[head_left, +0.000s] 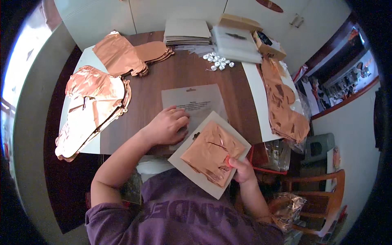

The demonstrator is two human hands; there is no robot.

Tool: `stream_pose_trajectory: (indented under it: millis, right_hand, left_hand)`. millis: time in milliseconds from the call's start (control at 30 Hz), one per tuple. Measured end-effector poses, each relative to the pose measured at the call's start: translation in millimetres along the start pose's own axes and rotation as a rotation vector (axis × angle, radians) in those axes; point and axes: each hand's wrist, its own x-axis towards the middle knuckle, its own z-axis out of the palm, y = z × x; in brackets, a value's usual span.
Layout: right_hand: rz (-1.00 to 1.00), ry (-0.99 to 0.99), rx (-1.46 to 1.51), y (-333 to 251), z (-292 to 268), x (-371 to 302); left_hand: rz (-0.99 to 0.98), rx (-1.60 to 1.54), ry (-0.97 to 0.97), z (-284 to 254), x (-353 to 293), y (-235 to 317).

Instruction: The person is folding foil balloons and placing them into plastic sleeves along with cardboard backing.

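A clear plastic bag (208,92) with a hang hole lies on the brown table in front of me, printed across its middle. My left hand (173,122) rests over the bag's left side, fingers curled in against the film; its thumb is hidden. Tilted close to my chest is a pale square card (218,116) bearing a folded copper-coloured foil balloon (210,153). My right hand (243,169) grips the card's lower right edge, thumb pressed on the foil. A red glow covers the thumb's tip. Between the bag and the card there is slight overlap.
Flat copper foil balloons lie in stacks at far left (122,55), near left (92,98) and right (281,102). Behind the bag sit white ribbon rolls (219,62), a stack of cards (187,32), clear bags (237,45) and a small cardboard box (269,47). A wooden chair (337,192) stands right.
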Motion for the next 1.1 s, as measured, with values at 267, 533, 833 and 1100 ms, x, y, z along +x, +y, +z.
stream_pose_trajectory:
  millis: [267, 533, 833, 1100]
  right_hand:
    - [-0.077, 0.25, -0.158, 12.3, 8.9, -6.8]
    - [-0.163, 0.4, -0.42, 36.0, 39.8, -18.1]
    - [-0.288, 0.475, -0.373, 66.4, 43.1, -16.3]
    - [-0.2, 0.44, -0.182, 72.3, 41.3, -3.0]
  left_hand:
    - [-0.009, -0.19, 0.041, -10.8, 2.9, 1.7]
    - [0.023, -0.191, -0.042, -9.9, 1.1, 14.2]
    - [0.009, 0.126, 0.072, -11.8, -12.2, 30.7]
    - [0.163, 0.051, 0.133, -26.7, -15.0, 47.1]
